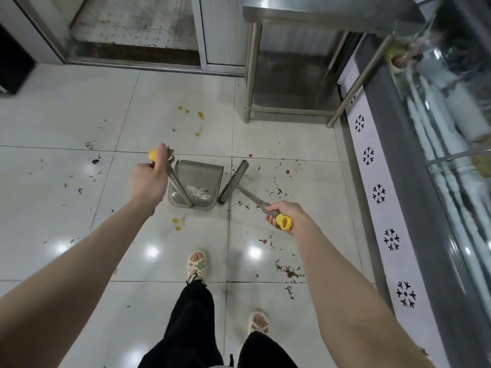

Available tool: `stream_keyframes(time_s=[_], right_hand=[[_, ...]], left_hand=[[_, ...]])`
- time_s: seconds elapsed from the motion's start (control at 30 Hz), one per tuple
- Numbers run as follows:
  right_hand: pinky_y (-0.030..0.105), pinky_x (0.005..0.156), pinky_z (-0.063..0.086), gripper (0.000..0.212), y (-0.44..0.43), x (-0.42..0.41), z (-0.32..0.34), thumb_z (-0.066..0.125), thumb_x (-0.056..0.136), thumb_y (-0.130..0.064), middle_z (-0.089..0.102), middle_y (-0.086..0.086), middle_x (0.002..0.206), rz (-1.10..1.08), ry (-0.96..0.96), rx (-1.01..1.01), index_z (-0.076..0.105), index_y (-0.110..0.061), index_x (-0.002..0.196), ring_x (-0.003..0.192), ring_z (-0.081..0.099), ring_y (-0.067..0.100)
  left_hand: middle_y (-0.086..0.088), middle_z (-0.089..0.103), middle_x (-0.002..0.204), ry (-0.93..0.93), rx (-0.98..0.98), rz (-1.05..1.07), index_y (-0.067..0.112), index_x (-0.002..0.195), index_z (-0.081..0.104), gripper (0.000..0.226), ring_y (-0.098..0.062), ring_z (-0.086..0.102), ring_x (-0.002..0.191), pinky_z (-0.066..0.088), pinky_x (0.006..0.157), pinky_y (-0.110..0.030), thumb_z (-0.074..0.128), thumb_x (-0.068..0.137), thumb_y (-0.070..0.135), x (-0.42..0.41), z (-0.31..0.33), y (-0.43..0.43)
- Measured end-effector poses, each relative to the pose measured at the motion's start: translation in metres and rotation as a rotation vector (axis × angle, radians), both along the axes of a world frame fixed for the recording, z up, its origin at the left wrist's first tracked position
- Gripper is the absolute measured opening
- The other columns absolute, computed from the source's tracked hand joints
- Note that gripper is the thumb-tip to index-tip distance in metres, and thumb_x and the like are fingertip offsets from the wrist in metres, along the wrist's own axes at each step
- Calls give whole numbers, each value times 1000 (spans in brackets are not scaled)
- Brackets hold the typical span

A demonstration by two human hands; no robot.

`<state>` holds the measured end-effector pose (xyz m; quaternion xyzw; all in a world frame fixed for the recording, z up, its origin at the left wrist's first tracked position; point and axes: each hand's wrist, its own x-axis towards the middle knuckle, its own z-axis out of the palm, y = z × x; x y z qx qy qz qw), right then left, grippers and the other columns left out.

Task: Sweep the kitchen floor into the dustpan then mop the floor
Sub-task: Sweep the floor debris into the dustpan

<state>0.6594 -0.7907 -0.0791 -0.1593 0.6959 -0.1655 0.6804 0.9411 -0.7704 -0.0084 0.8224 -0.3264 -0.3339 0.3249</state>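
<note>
**Sweeping under way, mopping not begun**

Holding 2 tools, I stand over the glossy white tiled floor (66, 115). My left hand (147, 179) is curled tight round the grey metal shaft with the yellow cap (178, 183) that belongs to the grey square dustpan (206, 172). My right hand (285, 215) is wrapped round the matching yellow-capped grey handle (252, 199) of the long dark-bristled broom head (233, 181). My hands are well apart, one on each tool.

The dustpan sits flat on the tiles in front of my feet. The broom head stands just beside its right edge, nearly touching it.

I judge the sweeping to be partly done. 1 small pale heap of sweepings (198, 191) lies at the back of the pan. Much is left on the floor:

- thin dark leaf scraps and pink bits (279, 187) to the right of the broom
- a brown clump of scraps (291, 272) near my right foot
- more dark slivers (91, 146) to the left
- yellow wet-looking blobs (199, 114) beyond the pan, and others (176, 224) just behind it

Those blobs look like a job for the mop, not the bristles. I see no mop or bucket, so I take that half of the task as not begun. The ground under the stainless steel table (292, 11) and along the white snowflake-printed cabinet front (378, 193) also needs a pass.
</note>
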Motion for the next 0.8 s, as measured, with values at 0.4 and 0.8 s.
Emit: stream_keyframes(time_s=[0.4,0.8], right_hand=[[16,30,40,20,-123,148,-28,64,85,3,54,18,75,-186,-47,-16,57,6,103,33,51,12],[18,32,43,10,-158,136,-50,61,90,-5,58,21,83,-165,60,185,54,2,93,54,52,17]], left_hand=[[-14,47,69,-83,78,-98,9,75,51,68,-24,46,48,39,53,-28,32,88,73,123,-5,-146],[-12,43,67,-24,37,-201,9,70,50,71,-24,44,61,37,58,-35,33,80,78,133,-34,-216]])
